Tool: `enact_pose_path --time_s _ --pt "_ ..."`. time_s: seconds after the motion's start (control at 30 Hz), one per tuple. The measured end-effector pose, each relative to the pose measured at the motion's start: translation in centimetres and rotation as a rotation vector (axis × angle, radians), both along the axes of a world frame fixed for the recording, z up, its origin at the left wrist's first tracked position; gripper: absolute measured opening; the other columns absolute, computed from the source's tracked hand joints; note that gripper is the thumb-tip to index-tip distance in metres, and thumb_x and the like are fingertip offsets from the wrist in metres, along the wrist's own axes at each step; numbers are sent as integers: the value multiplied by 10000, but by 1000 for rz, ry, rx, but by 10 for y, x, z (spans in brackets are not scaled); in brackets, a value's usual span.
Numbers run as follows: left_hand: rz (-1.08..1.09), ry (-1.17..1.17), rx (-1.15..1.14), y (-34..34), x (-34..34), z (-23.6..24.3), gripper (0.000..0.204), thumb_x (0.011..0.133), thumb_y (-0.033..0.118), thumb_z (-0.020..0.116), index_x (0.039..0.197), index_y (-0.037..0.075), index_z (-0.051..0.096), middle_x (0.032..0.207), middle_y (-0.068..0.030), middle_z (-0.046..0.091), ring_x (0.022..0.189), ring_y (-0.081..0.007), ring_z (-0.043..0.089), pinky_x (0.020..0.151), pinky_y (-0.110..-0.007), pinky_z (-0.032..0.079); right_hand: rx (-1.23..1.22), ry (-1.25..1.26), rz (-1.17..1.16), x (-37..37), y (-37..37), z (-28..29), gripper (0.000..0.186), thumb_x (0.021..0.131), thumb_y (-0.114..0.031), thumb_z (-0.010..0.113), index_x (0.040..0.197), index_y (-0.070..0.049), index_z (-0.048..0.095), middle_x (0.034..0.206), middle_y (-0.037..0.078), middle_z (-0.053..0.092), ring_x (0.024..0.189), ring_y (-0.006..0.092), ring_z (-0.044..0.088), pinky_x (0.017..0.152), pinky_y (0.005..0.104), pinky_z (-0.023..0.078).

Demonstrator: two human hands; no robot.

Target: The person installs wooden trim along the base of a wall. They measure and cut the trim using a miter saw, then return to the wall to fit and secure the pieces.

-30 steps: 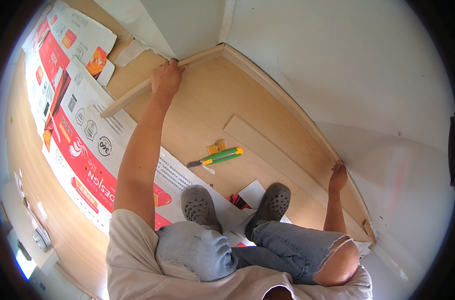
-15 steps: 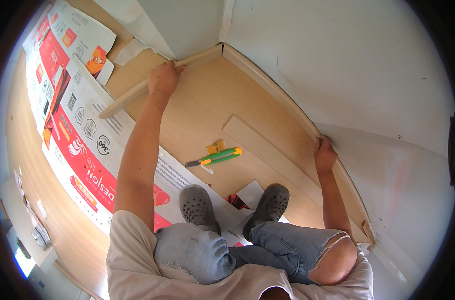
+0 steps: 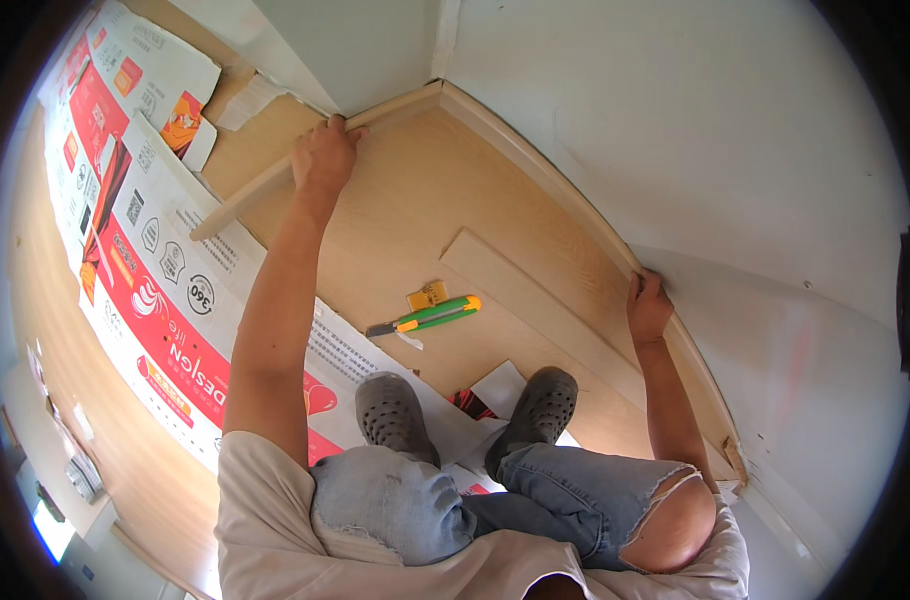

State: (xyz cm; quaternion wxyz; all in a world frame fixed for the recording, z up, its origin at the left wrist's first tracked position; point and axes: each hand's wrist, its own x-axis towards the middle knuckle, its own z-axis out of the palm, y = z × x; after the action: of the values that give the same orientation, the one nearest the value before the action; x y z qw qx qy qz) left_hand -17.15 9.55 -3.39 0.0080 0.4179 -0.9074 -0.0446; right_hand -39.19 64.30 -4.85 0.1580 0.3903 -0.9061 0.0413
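Two pale wood-coloured skirting boards meet at the wall corner. My left hand (image 3: 323, 155) is closed over the left skirting board (image 3: 240, 203), whose near end sticks out past the grey wall over the printed cardboard. Along the right wall runs the right skirting board (image 3: 535, 160), and my right hand (image 3: 650, 303) grips its upper edge about midway, fingers bent over it. Between my arms, a green and yellow utility knife (image 3: 437, 315) lies on the floor beside a small yellow case (image 3: 428, 295). A flat pale board (image 3: 515, 290) lies to the right of the knife.
Printed red and white cardboard (image 3: 165, 290) covers the wood-look floor (image 3: 375, 230) on the left. My feet in grey clogs (image 3: 390, 415) rest near the middle. White walls (image 3: 675, 120) rise behind the right board, and a grey wall (image 3: 375, 50) stands beyond the left one.
The dark gap where the two skirting boards meet at the corner has narrowed. Both hands keep their grip in nearly the same places; the view has shifted slightly.
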Motion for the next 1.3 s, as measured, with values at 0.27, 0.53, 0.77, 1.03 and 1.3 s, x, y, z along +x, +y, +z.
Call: enact_pose_path --time_s 0.27,0.53,0.77,1.03,1.3 --pt "-8 2 -33 -2 -1 2 458 953 502 580 994 53 657 900 -144 720 900 -329 689 776 -447 529 2 -43 -30 5 -4 2 198 916 -204 711 1002 -86 577 743 103 657 616 295 659 530 394 532" --pt "-15 -25 -9 -3 -2 5 471 959 508 571 989 44 645 901 -148 720 891 -311 693 779 -435 525 3 -13 -57 7 -5 -2 208 916 -207 713 977 -73 566 733 100 656 616 284 661 526 381 536" --pt "-14 -23 3 -4 -1 4 475 958 516 567 987 48 646 905 -147 722 907 -313 691 793 -435 526 4 -9 -56 9 -5 -2 204 913 -189 710 960 -64 557 733 97 656 609 276 663 509 374 534" --pt "-3 -51 10 -3 -2 4 484 966 521 549 1016 49 650 938 -145 723 934 -307 690 818 -431 526 -15 -13 -62 10 -7 -1 198 916 -190 694 968 -65 549 744 110 660 627 290 666 520 392 538" --pt "-12 -9 53 -6 -1 6 487 960 510 565 1015 32 640 956 -186 719 940 -357 690 810 -462 535 -29 -14 -81 9 -4 -8 217 916 -207 683 943 -72 515 731 133 636 622 319 651 520 424 532"
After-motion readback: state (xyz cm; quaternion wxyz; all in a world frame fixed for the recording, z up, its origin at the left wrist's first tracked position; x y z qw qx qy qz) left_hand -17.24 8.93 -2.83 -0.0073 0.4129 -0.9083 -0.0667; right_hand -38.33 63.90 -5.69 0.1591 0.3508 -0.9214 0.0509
